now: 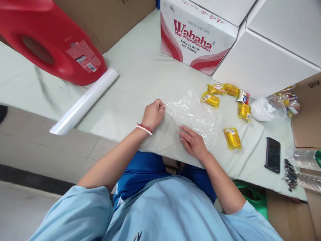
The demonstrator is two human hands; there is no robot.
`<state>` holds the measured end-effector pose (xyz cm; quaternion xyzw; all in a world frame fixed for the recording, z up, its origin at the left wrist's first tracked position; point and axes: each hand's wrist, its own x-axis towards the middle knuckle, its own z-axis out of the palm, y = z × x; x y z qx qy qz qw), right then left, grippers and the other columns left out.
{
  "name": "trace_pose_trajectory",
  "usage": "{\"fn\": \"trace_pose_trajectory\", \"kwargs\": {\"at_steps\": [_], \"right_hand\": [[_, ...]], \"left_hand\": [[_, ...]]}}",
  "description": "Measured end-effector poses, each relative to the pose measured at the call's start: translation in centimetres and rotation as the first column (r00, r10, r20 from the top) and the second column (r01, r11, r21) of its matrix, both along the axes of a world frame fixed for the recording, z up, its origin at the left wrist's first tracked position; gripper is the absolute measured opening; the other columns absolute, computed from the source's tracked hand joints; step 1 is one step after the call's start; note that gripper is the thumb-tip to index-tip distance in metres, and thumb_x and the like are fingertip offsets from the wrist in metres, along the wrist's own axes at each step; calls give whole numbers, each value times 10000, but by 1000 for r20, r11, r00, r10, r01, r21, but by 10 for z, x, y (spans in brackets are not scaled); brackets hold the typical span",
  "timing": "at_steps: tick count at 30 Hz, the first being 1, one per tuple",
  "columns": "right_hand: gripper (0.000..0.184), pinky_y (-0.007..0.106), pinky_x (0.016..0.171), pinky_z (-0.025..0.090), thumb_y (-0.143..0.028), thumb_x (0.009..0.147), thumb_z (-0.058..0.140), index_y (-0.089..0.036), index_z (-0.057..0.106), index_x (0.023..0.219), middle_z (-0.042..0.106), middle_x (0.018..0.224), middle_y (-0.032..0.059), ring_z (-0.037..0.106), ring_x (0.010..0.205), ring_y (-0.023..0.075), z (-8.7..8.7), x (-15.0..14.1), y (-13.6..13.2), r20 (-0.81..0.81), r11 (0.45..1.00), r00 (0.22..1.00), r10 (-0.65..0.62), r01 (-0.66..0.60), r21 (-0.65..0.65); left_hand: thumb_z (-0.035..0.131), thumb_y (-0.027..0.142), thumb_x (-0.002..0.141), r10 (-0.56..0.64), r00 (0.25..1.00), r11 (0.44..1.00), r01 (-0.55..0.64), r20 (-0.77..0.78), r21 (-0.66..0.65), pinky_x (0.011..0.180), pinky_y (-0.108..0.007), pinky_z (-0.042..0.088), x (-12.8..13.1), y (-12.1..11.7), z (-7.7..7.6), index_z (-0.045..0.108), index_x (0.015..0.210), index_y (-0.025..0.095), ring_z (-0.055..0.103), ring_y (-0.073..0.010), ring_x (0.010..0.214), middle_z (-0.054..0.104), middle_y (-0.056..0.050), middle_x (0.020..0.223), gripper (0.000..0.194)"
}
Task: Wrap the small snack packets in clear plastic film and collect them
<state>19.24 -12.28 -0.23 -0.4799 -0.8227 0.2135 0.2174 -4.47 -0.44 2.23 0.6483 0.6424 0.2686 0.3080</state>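
Note:
A crinkled sheet of clear plastic film [193, 112] lies on the table in front of me. My left hand [153, 114] is closed in a pinch on its left corner and pulls that corner taut. My right hand [192, 140] rests flat on the near edge of the film, fingers stretched out. Whether the film is a bag or a single layer, I cannot tell. To its right lie several yellow wrapped snacks, the closest being a yellow packet [232, 138] beside my right wrist.
A white roll [84, 102] lies at the table's left edge by a red jug [62, 43]. Behind stand a Wahaha water carton [195, 40] and white boxes [265, 60]. At right are a phone [273, 155], a clear bottle [301, 158] and sunflower-seed-like dark bits [291, 175].

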Motion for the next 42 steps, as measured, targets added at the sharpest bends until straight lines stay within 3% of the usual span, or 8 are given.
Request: {"fn": "trace_pose_trajectory", "kwargs": {"at_steps": [5,11,15,20,26,29,33,42], "right_hand": [[528,444,1095,594,-375,1084,505,-284,521,1604,428,1709,74,541,1497,266,18,-8,1,156,999,987,26,-20,-38],[564,433,957,622,-454,1065,565,-328,513,1612,286,1773,29,686,1280,305,37,-21,6,378,987,913,157,-134,-86],[549,468,1002,581,-492,1054,582,-319,563,1575,287,1773,18,663,1284,317,37,-25,5,430,976,876,217,-202,-82],[592,475,968,565,-540,1060,553,-301,531,1602,297,1770,49,651,1269,333,36,-27,5,453,976,865,215,-203,-76],[464,480,955,543,-522,1060,568,-199,746,1342,732,1358,150,667,1221,363,35,-30,7,421,974,881,216,-164,-157],[415,482,952,543,-489,1053,588,-199,769,1288,757,1286,155,652,1238,378,37,-34,5,425,974,884,196,-127,-186],[554,484,880,569,-504,1054,560,-249,604,1544,590,1567,132,642,1206,394,44,-40,1,468,980,866,174,-105,-170],[597,442,901,593,-490,1094,456,-257,472,1643,184,1799,-9,628,1213,301,42,-37,-2,522,970,819,240,-218,-103]], "left_hand": [[537,325,920,-138,981,990,135,-135,-33,786,-366,505,-14,10,-5,600,778,241,620,-235,756,692,-46,748,177],[557,298,886,-192,966,981,187,-175,-43,752,-376,503,-10,14,-7,627,766,236,598,-227,705,693,-49,733,152],[571,244,860,-73,992,996,68,-102,-50,785,-372,523,-12,16,4,633,794,228,622,-219,746,704,-44,770,92],[513,209,905,149,988,957,-131,-51,258,873,-357,545,2,-22,39,645,902,214,648,-192,845,705,-56,970,132],[486,160,914,-353,933,898,357,-64,256,870,-366,580,49,-68,58,723,958,199,706,-218,930,742,-81,1012,245],[489,137,906,-475,876,858,482,-85,177,954,-394,583,73,-49,52,746,957,193,721,-248,1019,760,-93,1032,268],[523,175,927,-409,904,912,410,-124,-18,988,-416,576,86,-9,44,774,978,155,738,-284,1031,788,-132,1088,257],[543,211,882,-303,944,953,297,-131,-67,1011,-395,545,47,33,15,768,917,183,729,-277,1039,798,-107,1040,229]]}}
